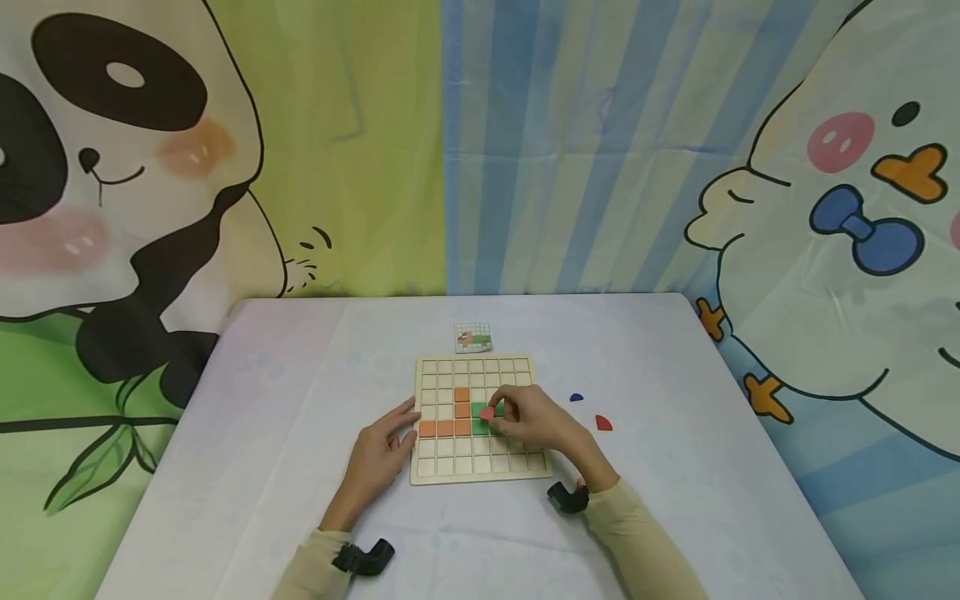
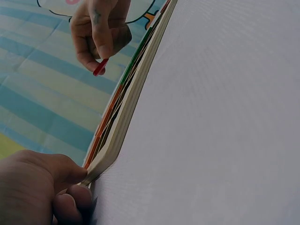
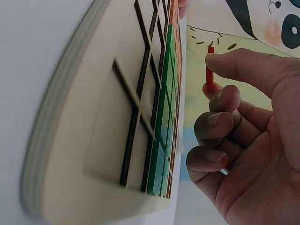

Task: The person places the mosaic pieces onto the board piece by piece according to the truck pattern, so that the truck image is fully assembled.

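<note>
My right hand [image 1: 528,414] pinches a thin red tile [image 1: 487,412] between thumb and fingertips, above the wooden grid board [image 1: 438,468]. In the right wrist view the tile [image 3: 210,69] stands edge-on in the pinch, apart from the board, with the other fingers curled. Green tiles [image 1: 479,427] lie in the grid partly under this hand. Orange tiles [image 1: 446,427] fill squares in a row at the left and a short column above. My left hand [image 1: 377,458] rests at the board's left edge, its thumb [image 2: 70,169] touching near the corner in the left wrist view.
A small picture card [image 1: 472,337] with a coloured grid pattern lies behind the board. To the right on the white tablecloth [image 1: 675,517] are a blue half-round tile [image 1: 577,397] and a red quarter-round tile [image 1: 603,423]. Printed curtains [image 1: 525,150] hang beyond the table.
</note>
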The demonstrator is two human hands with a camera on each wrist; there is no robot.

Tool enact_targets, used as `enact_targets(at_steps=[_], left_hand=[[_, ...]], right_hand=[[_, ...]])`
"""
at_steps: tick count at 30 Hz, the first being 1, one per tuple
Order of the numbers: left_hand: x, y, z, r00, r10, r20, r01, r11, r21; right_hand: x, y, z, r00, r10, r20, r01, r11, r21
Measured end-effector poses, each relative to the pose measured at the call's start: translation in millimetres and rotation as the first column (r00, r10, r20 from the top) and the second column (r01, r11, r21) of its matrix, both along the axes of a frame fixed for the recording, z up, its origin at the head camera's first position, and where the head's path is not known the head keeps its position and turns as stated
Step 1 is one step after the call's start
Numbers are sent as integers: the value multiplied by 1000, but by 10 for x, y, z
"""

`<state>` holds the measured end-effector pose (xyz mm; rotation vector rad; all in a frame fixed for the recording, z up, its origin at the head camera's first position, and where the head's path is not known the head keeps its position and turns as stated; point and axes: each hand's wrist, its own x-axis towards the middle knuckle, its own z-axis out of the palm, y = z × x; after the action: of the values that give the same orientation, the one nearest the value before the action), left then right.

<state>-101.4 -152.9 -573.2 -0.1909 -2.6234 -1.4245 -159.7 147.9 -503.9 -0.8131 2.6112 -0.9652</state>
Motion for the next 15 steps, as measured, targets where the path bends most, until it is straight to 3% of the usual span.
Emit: enact_targets(at_steps=[15], left_hand=[[-2,2,32,1000,-9,14,9,1000,3]], right_hand=[[-24,-299,-51,999,37,-18,-37,999,18]])
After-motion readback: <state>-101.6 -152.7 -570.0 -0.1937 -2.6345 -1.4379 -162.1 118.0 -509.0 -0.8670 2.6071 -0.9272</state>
